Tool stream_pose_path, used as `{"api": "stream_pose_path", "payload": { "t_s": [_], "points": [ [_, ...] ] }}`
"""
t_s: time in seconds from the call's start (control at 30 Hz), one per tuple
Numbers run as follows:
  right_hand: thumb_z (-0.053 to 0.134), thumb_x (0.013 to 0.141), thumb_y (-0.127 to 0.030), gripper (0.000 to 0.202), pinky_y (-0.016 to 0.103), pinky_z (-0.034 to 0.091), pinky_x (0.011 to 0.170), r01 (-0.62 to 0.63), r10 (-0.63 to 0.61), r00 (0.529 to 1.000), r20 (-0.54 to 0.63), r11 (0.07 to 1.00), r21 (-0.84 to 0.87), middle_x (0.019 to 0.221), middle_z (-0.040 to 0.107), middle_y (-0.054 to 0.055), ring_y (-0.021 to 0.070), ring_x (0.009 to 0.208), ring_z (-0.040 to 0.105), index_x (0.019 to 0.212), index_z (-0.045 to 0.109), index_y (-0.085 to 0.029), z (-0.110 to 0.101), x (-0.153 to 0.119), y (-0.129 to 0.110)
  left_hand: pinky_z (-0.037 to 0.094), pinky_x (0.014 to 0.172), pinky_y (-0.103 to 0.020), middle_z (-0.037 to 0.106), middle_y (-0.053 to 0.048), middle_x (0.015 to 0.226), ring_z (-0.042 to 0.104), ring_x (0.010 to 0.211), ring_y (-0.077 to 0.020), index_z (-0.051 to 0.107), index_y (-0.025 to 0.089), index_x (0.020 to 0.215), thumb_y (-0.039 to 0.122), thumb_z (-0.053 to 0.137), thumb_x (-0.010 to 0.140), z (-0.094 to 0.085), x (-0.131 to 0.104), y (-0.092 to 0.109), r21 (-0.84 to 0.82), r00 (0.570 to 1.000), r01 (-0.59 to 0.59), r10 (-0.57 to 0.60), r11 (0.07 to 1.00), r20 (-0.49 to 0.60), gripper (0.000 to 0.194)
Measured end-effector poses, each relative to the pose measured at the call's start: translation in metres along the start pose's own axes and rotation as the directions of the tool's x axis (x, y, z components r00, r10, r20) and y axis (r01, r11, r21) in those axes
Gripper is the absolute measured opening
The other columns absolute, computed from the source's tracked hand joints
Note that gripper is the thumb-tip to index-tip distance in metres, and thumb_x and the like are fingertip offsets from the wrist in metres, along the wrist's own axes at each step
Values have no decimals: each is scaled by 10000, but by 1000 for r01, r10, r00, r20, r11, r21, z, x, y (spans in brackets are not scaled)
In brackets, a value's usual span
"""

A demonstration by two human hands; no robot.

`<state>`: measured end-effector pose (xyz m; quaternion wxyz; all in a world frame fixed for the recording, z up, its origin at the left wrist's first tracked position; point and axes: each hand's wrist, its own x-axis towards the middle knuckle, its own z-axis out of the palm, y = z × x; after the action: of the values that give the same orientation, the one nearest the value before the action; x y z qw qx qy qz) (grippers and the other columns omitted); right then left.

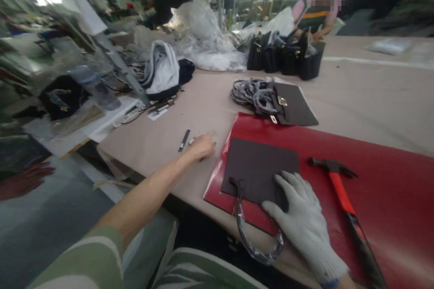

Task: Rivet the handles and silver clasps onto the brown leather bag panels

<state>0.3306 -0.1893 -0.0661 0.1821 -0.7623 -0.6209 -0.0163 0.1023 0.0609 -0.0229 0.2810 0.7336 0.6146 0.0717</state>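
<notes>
The gloved right hand (300,212) lies spread, grasping nothing, over the dark brown bag panel (259,162), whose plastic-wrapped handle (249,249) loops toward eight o'clock; a claw hammer (342,193) rests at two o'clock. At ten o'clock, the bare left hand (202,146) curls over the tabletop (152,144), its grip unclear.

The table (369,95) bears a red mat (396,185) and black bags (290,59).

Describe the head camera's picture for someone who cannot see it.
A gloved right hand rests on a dark panel with a wrapped handle, on a red mat, while the bare left hand is beside a small dark strip on the table. A hammer lies at right; black bags stand behind.
</notes>
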Motion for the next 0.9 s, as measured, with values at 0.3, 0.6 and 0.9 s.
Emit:
{"api": "stream_pose_path", "payload": {
  "t_s": [0.3,0.6,0.9],
  "points": [
    [749,819,-474,644,583,281,1238,-58,57,998,11,995,81,1511,511,111,369,1467,361,1371,610,-171,-5,-3,-5,582,588,-254,726,-44,812,699,621,-158,511,174,903,330,672,798,11,-39,34,-785,972,-41,206,619,112,248],
    [753,815,-466,638,590,300,1225,-44,44,999,-3,995,92,1489,524,138,388,1442,384,1351,629,-143,-4,-3,-3,569,731,-249,736,-44,847,707,745,-141,515,187,975,284,562,938,90,-87,60,-771,858,-299,511,563,41,114],
    [781,789,-463,649,589,321,1216,-23,27,999,-42,995,100,1457,552,127,391,1420,409,1335,634,-146,-1,-4,0,580,719,-245,741,-46,842,718,751,-143,525,172,971,238,542,952,93,-87,58,-775,821,-328,568,540,48,71]
  ]
}}
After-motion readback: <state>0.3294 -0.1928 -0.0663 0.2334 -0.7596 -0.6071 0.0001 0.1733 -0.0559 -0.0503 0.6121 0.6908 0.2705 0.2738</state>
